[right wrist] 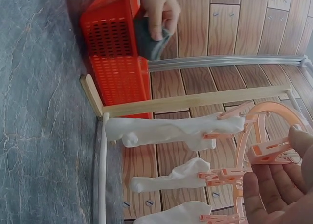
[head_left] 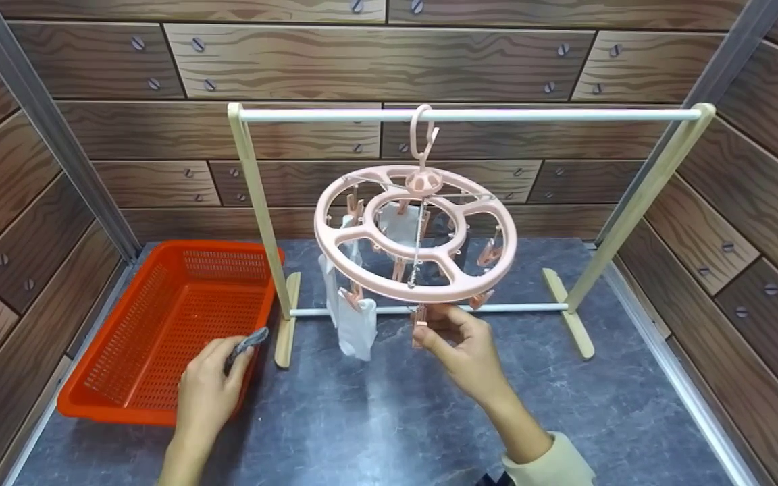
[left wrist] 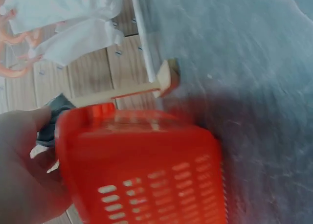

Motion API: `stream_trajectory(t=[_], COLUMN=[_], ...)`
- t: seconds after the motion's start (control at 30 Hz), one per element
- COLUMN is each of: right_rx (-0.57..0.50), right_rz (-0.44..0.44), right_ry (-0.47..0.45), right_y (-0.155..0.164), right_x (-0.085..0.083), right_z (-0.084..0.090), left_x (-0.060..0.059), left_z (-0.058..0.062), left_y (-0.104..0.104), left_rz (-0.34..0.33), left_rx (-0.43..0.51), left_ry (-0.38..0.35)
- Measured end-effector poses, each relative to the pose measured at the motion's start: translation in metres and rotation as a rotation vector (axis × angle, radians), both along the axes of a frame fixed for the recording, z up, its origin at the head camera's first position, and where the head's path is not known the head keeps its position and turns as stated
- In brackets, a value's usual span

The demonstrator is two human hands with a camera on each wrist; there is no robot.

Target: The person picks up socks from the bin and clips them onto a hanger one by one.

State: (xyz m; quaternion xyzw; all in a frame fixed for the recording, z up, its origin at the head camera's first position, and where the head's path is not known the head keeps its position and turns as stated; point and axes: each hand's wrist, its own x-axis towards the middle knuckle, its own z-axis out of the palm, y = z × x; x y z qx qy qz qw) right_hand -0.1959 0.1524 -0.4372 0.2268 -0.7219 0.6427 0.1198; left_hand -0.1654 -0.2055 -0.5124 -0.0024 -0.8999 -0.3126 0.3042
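Observation:
My left hand (head_left: 208,388) holds a bunched dark grey sock (head_left: 248,343) between thumb and fingers, by the near right rim of the red basket. In the right wrist view the grey sock (right wrist: 150,40) hangs down beside the basket wall. My right hand (head_left: 467,354) pinches a pink clothespin (head_left: 419,324) under the front of the round pink clip hanger (head_left: 453,293). Thumb and fingers press its two arms in the right wrist view, and no cloth shows in that clothespin (right wrist: 266,151). White socks (head_left: 356,331) hang from clips on the hanger's left side.
The hanger hooks over the white top bar (head_left: 551,115) of a wooden-legged drying rack. The red basket (head_left: 115,413) stands left of the rack on the grey marbled table (head_left: 443,432). Another white piece (head_left: 399,224) and a dark one hang at the back. Wood-patterned walls enclose the table.

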Motion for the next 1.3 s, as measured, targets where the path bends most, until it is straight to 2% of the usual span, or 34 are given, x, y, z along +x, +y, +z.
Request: stream_trajectory(t=[0.27, 0.4, 0.57, 0.67, 0.87, 1.07, 1.3], right_rx=[0.019, 0.01, -0.028, -0.058, -0.092, -0.113, -0.136], right_rz=[0.019, 0.031, 0.08, 0.114, 0.111, 0.114, 0.132], right_ry=[-0.021, -0.032, -0.056, -0.056, -0.029, 0.02, 0.004], right_y=[0.0, -0.001, -0.002, -0.003, -0.006, -0.008, -0.007], right_x=[0.0, 0.0, 0.001, 0.001, 0.001, 0.001, 0.002], right_z=[0.003, 0.004, 0.006, 0.006, 0.007, 0.009, 0.012], left_x=[0.006, 0.01, 0.014, 0.016, 0.015, 0.012, 0.007], left_z=[0.03, 0.044, 0.059, 0.065, 0.072, 0.071, 0.071], left_y=[0.021, 0.034, 0.051, 0.062, 0.084, 0.102, 0.12], left_rz=[-0.059, -0.13, -0.232, -0.28, -0.36, -0.424, -0.497], left_rx=[0.061, 0.105, 0.196, 0.218, 0.212, 0.204, 0.223], left_ry=[0.198, 0.238, 0.243, 0.255, 0.291, 0.267, 0.258])
